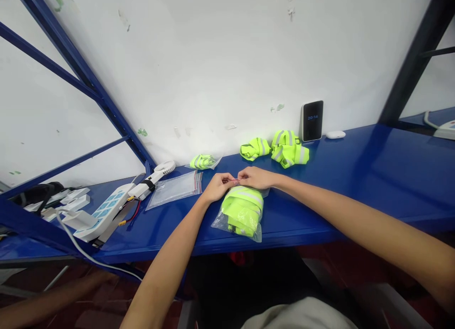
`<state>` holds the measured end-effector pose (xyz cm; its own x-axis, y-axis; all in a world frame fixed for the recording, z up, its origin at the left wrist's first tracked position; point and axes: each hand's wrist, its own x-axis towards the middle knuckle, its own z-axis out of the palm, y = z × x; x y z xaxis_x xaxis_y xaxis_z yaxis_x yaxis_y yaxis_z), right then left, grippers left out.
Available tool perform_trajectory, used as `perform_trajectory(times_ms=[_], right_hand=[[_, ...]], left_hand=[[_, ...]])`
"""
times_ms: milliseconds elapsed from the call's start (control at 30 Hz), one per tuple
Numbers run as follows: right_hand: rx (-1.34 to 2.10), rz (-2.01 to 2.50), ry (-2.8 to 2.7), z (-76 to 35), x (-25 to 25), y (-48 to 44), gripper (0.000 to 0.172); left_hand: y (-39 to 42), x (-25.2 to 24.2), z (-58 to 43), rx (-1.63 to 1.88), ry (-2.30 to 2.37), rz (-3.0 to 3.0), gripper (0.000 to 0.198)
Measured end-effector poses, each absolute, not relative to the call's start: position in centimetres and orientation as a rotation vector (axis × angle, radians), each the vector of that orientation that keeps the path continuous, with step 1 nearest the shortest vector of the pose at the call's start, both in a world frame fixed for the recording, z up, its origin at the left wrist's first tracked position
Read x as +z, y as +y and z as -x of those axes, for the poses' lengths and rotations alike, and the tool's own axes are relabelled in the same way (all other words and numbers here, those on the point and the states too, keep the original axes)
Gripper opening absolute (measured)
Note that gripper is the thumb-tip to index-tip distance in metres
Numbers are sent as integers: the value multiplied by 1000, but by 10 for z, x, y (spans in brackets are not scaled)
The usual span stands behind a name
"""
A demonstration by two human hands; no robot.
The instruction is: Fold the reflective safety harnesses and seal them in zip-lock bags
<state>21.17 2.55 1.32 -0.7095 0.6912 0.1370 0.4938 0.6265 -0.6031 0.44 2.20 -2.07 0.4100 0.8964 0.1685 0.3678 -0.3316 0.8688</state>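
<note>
A clear zip bag (216, 221) lies near the front edge of the blue shelf, with a folded neon-yellow reflective vest (243, 210) inside it. Its red-lined zip edge points away from me, toward the wall. My left hand (218, 187) pinches that edge at its left part, fingers curled. Close beside it, my right hand (258, 178) grips the same edge, thumb and fingers pressed together. The two hands nearly touch. Part of the bag's top is hidden under my right hand.
Flat clear zip bags (176, 189) lie left of my hands. By the wall are a bagged yellow vest (202, 161), two yellow bundles (289, 149), a clock display (313, 121) and a white case (335, 134). A power strip (106, 210) and small fan (165, 167) sit left, near a blue post.
</note>
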Motion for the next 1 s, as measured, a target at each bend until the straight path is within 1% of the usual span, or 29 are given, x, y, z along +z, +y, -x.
perform_trajectory(times_ms=[200, 333, 500, 700, 767, 900, 1000], right_hand=[[1009, 933, -2429, -226, 12, 29, 23], [981, 972, -2425, -250, 11, 28, 24], [1042, 1034, -2414, -283, 11, 13, 32], [1022, 1078, -2459, -289, 20, -17, 35], [1120, 1075, -2440, -287, 27, -25, 34], [1536, 1060, -2124, -277, 41, -34, 27], [1620, 1053, -1828, -261, 49, -33, 19]], left_hand=[[26, -21, -3, 867, 1084, -1814, 30], [26, -22, -4, 873, 1064, -1805, 30], [26, -23, -6, 863, 1044, -1805, 31], [25, -21, -7, 818, 1038, -1825, 31], [23, -19, -7, 814, 1041, -1825, 32], [19, -16, -7, 882, 1030, -1763, 35], [18, -16, -6, 984, 1009, -1670, 41]])
